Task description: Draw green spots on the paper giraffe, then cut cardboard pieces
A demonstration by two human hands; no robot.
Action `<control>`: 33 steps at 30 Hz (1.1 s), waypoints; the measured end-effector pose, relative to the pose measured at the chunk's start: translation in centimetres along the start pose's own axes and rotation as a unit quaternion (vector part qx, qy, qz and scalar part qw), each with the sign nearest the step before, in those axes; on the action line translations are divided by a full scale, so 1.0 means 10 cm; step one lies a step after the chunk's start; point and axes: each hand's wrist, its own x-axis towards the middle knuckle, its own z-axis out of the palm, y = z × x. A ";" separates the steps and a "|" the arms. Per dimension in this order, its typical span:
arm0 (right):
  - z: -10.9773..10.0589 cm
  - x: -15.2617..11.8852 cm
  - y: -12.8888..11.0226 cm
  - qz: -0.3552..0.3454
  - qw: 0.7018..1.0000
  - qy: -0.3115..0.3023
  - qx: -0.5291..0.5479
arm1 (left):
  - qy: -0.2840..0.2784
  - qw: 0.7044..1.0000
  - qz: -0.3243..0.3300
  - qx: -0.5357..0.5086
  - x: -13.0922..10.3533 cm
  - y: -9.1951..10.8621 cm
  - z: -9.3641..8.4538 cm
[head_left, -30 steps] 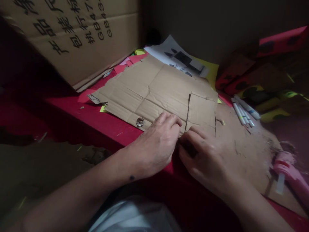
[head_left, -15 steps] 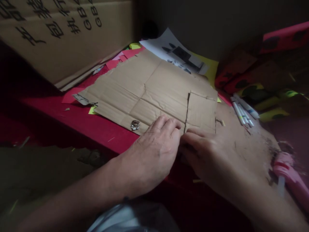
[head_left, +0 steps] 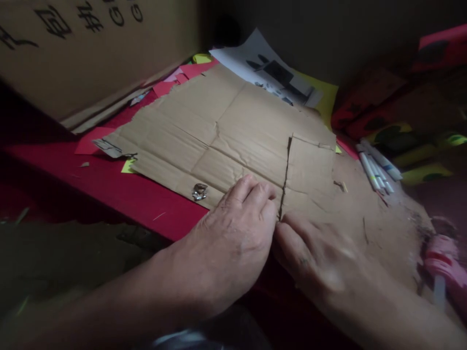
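A flat, creased sheet of cardboard (head_left: 182,131) lies on the red-covered table. My left hand (head_left: 244,228) is closed on its near edge, fingers curled under and partly hidden. Just to the right, my right hand (head_left: 314,248) pinches the near edge of a cardboard strip (head_left: 310,170). Between the hands a dark slit runs up from the edge and separates the strip from the larger sheet. A crumpled silvery scrap (head_left: 199,191) rests on the cardboard, left of my left hand.
A large printed carton (head_left: 120,58) stands at the left. Behind the sheet lie a white printed paper (head_left: 255,58) and a yellow sheet (head_left: 326,97). Several markers (head_left: 379,167) and a pink glue gun (head_left: 443,257) are on the right. The red table's front edge (head_left: 146,209) runs below.
My right hand has moved slightly down and away from my left hand, with more of the slit showing between them. The view has shifted a little.
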 end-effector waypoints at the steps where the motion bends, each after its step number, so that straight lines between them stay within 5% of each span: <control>1: 0.00 -0.01 0.01 -0.009 1.000 -0.010 -0.005 | 0.005 1.000 0.002 0.001 0.00 0.00 0.01; 11: 0.03 0.02 0.14 0.000 0.994 0.006 0.112 | -0.009 1.000 -0.001 0.001 0.00 0.00 -0.01; 27: 0.07 -0.12 0.13 -0.018 0.995 0.027 0.098 | 0.015 0.998 0.054 0.033 0.02 -0.02 -0.01; 33: 0.11 -0.12 0.18 0.012 0.994 0.029 0.107 | -0.008 0.999 0.028 0.046 0.01 -0.01 -0.03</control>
